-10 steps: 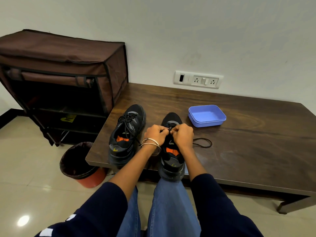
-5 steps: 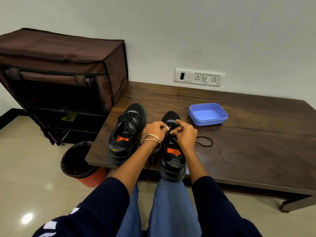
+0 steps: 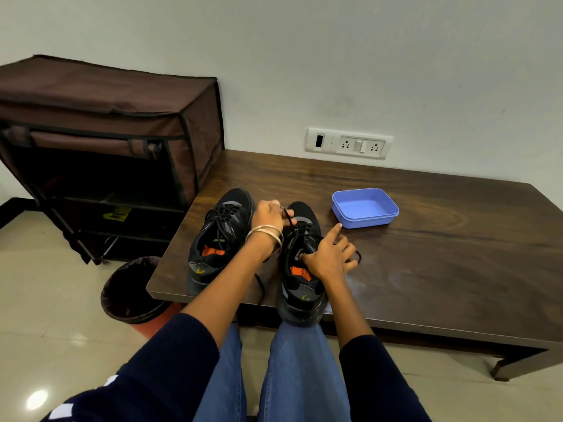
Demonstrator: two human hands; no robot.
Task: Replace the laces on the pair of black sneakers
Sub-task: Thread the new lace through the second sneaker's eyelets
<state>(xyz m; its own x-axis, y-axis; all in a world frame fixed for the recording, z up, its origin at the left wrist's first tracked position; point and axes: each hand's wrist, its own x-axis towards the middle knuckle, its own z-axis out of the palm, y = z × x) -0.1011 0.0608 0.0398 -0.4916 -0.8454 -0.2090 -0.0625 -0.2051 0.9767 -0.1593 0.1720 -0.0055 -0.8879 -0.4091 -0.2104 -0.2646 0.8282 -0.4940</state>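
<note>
No text, brand or number can be read. The orange tongue labels [image 3: 212,250] inside the black sneakers [image 3: 300,257] carry marks too small and blurred to make out.

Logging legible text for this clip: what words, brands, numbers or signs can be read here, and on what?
No text is readable.
Left sneaker: writing on orange insole, too blurred; yellow heel emblem, no letters.
Right sneaker: writing on orange insole, too blurred; yellow heel emblem, no letters.
Shoe rack: yellow mark on a shelf, unreadable.
Sleeve: white marks, cut off.
</note>
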